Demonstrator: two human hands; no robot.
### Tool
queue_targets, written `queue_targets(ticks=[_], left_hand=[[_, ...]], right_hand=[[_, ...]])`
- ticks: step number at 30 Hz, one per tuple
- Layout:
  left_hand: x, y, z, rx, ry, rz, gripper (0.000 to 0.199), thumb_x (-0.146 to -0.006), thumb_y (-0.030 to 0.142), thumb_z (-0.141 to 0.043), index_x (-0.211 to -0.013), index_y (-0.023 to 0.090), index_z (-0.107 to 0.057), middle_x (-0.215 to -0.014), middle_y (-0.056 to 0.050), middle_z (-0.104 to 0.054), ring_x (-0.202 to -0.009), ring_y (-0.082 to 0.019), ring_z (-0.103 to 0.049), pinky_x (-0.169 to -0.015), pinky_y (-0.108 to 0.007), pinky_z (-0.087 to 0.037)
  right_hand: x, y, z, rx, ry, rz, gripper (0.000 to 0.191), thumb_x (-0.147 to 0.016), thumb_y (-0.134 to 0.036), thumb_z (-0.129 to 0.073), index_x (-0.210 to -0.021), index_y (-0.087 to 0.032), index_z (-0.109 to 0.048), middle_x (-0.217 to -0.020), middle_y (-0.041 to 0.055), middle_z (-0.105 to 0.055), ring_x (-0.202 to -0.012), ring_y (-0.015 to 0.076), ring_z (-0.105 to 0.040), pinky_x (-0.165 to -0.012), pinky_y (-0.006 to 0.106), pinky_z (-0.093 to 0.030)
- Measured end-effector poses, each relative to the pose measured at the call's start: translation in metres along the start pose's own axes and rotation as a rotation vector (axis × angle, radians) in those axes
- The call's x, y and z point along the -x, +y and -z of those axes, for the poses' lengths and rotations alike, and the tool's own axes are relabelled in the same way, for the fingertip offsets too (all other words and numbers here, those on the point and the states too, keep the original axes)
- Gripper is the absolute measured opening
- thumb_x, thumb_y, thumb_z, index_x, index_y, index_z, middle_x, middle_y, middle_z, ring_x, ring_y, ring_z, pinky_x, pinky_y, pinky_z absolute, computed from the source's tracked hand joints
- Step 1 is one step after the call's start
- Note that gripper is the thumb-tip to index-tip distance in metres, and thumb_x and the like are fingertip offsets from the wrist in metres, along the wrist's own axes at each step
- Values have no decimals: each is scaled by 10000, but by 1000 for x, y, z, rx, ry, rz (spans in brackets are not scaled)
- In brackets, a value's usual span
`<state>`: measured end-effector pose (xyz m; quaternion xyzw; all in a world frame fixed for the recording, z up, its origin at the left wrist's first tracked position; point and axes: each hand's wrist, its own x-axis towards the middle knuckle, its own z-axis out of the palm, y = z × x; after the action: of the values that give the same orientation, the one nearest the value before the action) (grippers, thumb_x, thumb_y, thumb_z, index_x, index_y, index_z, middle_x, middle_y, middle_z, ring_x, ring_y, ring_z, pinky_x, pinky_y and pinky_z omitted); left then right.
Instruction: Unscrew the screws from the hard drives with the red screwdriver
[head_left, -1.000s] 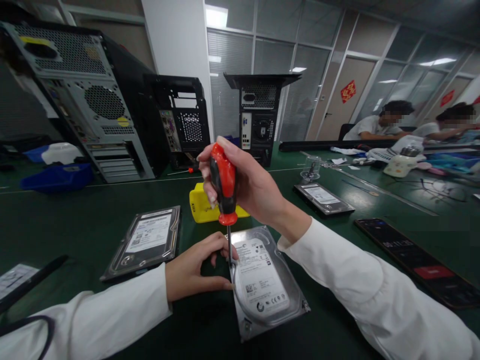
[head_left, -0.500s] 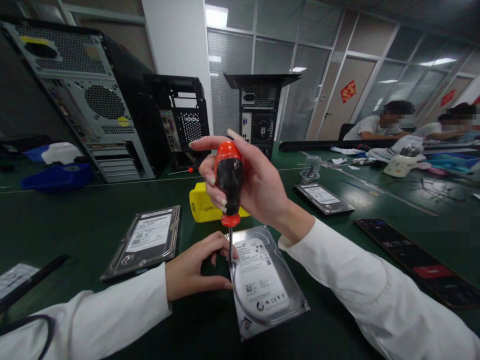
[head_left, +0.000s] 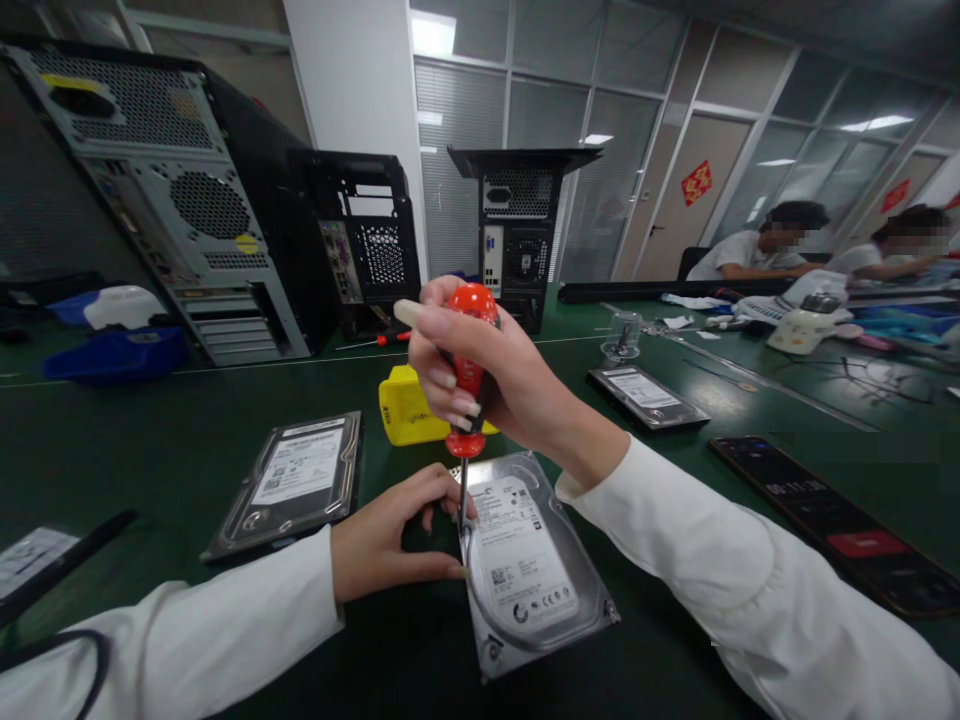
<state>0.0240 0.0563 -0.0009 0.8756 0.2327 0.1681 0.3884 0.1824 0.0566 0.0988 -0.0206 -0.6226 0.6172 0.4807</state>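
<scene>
In the head view my right hand (head_left: 495, 360) is wrapped round the red and black handle of a screwdriver (head_left: 466, 443), its thumb lying over the upper handle. The shaft points straight down, its tip at the left edge of a silver hard drive (head_left: 525, 570) with a white label. My left hand (head_left: 405, 535) grips that same edge, thumb at the side and fingers bent beside the shaft. The screw under the tip is too small to make out. Just behind the drive sits a yellow bin (head_left: 409, 410), partly covered by my right hand.
A second hard drive (head_left: 292, 480) lies to the left, a third (head_left: 646, 396) at the right. A phone (head_left: 825, 520) rests near my right sleeve. Computer cases (head_left: 225, 200) stand at the back, with a blue bin (head_left: 112, 355) at far left. Two people sit at the far right.
My right hand has turned the screwdriver handle, and its thumb and fingers have shifted around it. My left hand and the hard drive have stayed in place.
</scene>
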Motion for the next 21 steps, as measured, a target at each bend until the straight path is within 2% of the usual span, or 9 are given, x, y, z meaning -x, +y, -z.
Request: queue_targets(ticks=[2,4,7,11,15,18,21], left_hand=[[0,-1,0,2,2,-3,330,-752,305,-697,-1020,199,-536,-973,-15,-495,-855,-166,-465,-661,-236,-395],[0,-1,0,9,4,-5,337,-751,297,-700,-1026,197,-532,-987,-17,-497,-861,-166,-462,-666,-235,-397],[1,-1,0,12,1,-3,336,-753,293,-699,-1029,199,-532,-1019,-18,-505,-859,-162,-461,-672,-235,-401],[1,-1,1,-1,-5,-1,338,-756,303,-692,-1038,205,-535,-1042,-23,-505,-870,-170,-469,-680,-242,-410],[0,-1,0,2,8,-9,334,-757,303,-695,-1030,199,-534,-1017,-20,-510,-868,-168,-463,-682,-239,-407],[0,-1,0,8,6,-9,329,-756,298,-697,-1024,197,-535,-1002,-15,-512,-849,-159,-455,-672,-233,-398],[0,0,0,1,5,-3,333,-750,301,-701,-1017,193,-534,-988,-13,-511,-833,-156,-451,-667,-232,-395]], right_hand=[[0,-1,0,-22,-40,-6,135,-863,-322,-483,-843,-193,-448,-568,-70,-429,-399,29,-367,-398,151,-315],[0,-4,-2,-34,-68,-23,266,-898,-413,-360,-849,-179,-477,-587,-49,-418,-422,41,-369,-426,176,-326],[-1,-6,-5,-23,-87,-40,394,-917,-445,-255,-823,-166,-517,-614,-27,-422,-457,54,-392,-465,200,-347],[-2,-3,-5,14,-46,-34,316,-886,-419,-403,-774,-156,-538,-667,-24,-479,-507,54,-473,-494,190,-411],[-3,0,-6,65,9,31,184,-830,-323,-543,-762,-155,-509,-681,-27,-547,-494,51,-521,-485,177,-442],[-2,-1,-6,74,-5,32,204,-862,-279,-500,-708,-148,-472,-633,-31,-545,-411,29,-463,-397,147,-373],[-2,-2,-4,14,-51,-12,233,-883,-282,-471,-692,-154,-433,-522,-64,-454,-356,24,-377,-347,137,-301]])
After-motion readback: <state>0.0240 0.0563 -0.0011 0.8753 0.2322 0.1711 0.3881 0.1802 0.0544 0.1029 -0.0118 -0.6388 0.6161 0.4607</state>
